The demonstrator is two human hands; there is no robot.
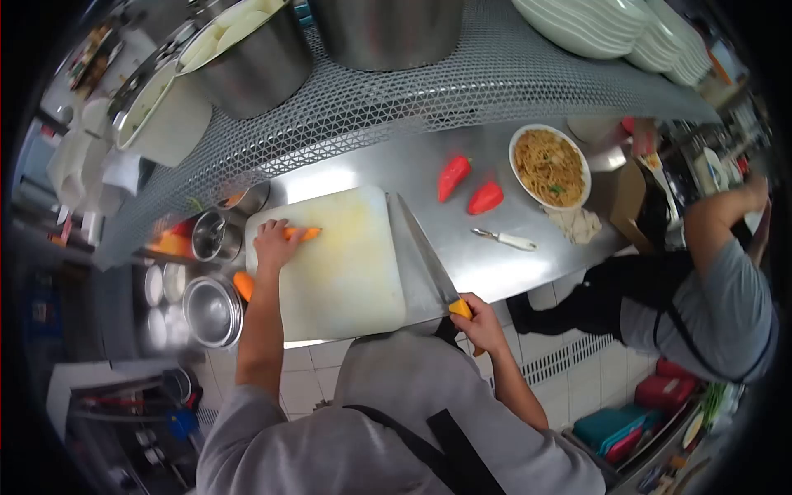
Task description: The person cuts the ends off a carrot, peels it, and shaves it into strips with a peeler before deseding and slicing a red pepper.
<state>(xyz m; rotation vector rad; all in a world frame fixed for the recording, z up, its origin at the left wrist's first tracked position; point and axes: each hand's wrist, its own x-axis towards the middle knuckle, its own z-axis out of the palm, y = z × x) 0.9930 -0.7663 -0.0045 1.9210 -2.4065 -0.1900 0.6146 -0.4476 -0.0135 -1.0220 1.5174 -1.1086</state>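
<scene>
On white cutting board [346, 264]: left hand [271, 244] pinning a carrot [304, 234] at the far-left edge, right hand [480, 323] closed around the cleaver [421, 256] handle (blade flat, near the board's right edge); risk, carrot rolling under a loose hold, fingers near any cut.

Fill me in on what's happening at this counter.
A person stands at a steel counter with a white cutting board on it. Their left hand presses on a carrot at the board's far corner. Their right hand grips a large knife by its orange handle, blade lying along the board's right edge. Two red peppers, a peeler and a bowl of noodles sit beyond. Another person bends nearby.
</scene>
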